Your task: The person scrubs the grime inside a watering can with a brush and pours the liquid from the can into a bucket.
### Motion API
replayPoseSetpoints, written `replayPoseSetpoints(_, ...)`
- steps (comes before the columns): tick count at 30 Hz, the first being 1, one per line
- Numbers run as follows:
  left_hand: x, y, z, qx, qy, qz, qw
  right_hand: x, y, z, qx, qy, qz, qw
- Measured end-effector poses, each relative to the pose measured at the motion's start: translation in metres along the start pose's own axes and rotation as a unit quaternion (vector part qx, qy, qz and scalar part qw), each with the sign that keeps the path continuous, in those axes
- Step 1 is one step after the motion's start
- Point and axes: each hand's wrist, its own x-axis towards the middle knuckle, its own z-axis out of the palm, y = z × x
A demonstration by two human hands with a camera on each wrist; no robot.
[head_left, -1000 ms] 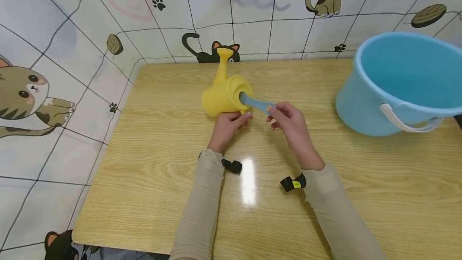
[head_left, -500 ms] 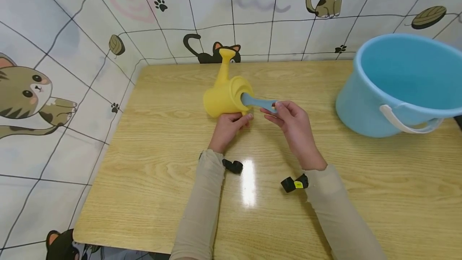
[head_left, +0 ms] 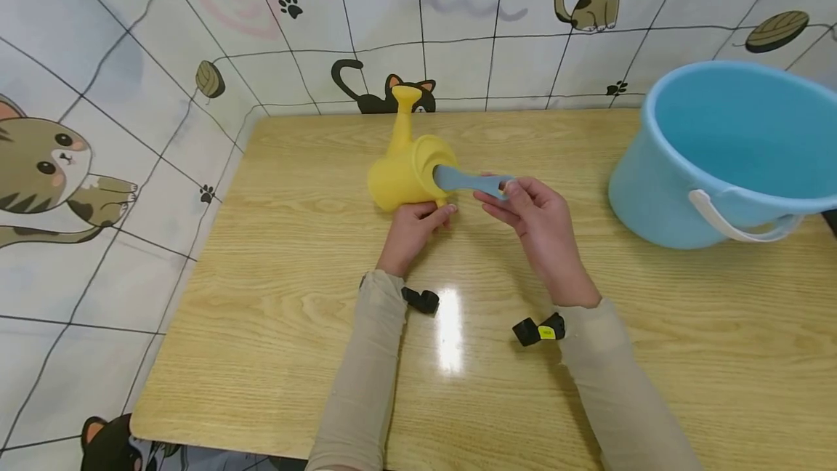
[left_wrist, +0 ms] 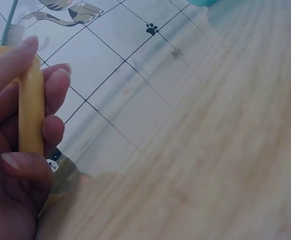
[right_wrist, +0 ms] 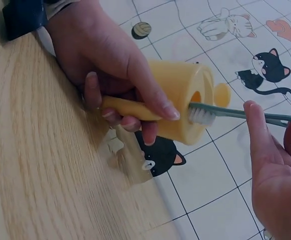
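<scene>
In the head view a yellow toy watering can lies tipped on its side, spout toward the wall and round opening facing right. My left hand grips its handle, fingers wrapped around it in the left wrist view. A blue brush runs from the opening to my right hand, which pinches the handle's end between thumb and fingers. White bristles show at the can's mouth in the right wrist view. Whether any of the brush head is inside the can is hard to tell.
A large light-blue bucket with a white handle stands on the right of the wooden table. Behind and to the left rises a tiled wall with cat drawings. Small black cameras are strapped to both wrists.
My right hand has shifted slightly right and drawn the brush farther out of the watering can's opening. The left hand and the can stay nearly in place.
</scene>
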Motion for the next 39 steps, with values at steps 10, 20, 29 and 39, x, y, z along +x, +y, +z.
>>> replayPoseSetpoints(10,-0.008,0.023,-0.004,-0.017,-0.014,0.013,0.9997,0.001,-0.011,-0.007,0.034,-0.007,-0.008,0.9994)
replayPoseSetpoints(20,-0.002,0.007,-0.003,-0.024,-0.005,0.014,0.9996,-0.002,-0.033,-0.017,0.031,0.007,-0.031,0.9990)
replayPoseSetpoints(29,0.004,-0.008,-0.001,-0.025,0.017,0.028,0.9992,-0.003,-0.045,-0.037,-0.056,0.046,-0.090,0.9933)
replayPoseSetpoints(39,-0.006,0.021,-0.005,-0.036,0.003,0.016,0.9992,0.001,-0.036,-0.060,-0.263,0.120,-0.041,0.9565)
